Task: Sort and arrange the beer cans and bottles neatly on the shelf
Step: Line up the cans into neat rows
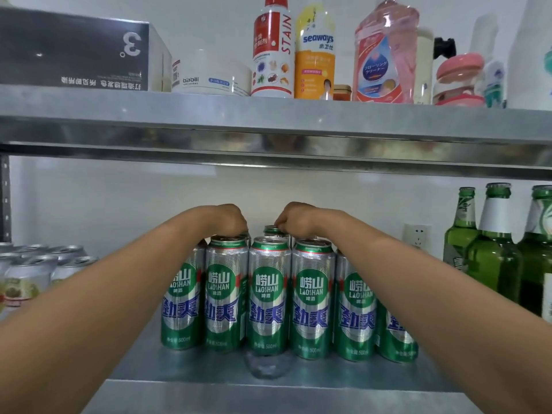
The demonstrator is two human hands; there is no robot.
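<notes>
Several green-and-silver Laoshan beer cans [270, 297] stand upright in a front row on the metal shelf [268, 392], with more cans behind them. Both my arms reach over this front row. My left hand [227, 219] has its fingers curled down on the top of a back-row can [246, 234] that is mostly hidden. My right hand [294, 219] pinches the rim of another back-row can [272, 230], of which only the top shows. Three green glass beer bottles [493, 258] stand at the right of the shelf.
Several silver cans [30, 270] cluster at the left of the same shelf. The upper shelf [268, 121] hangs low above my hands and carries a dark box and cleaning bottles. A wall socket [416, 234] sits behind, left of the bottles.
</notes>
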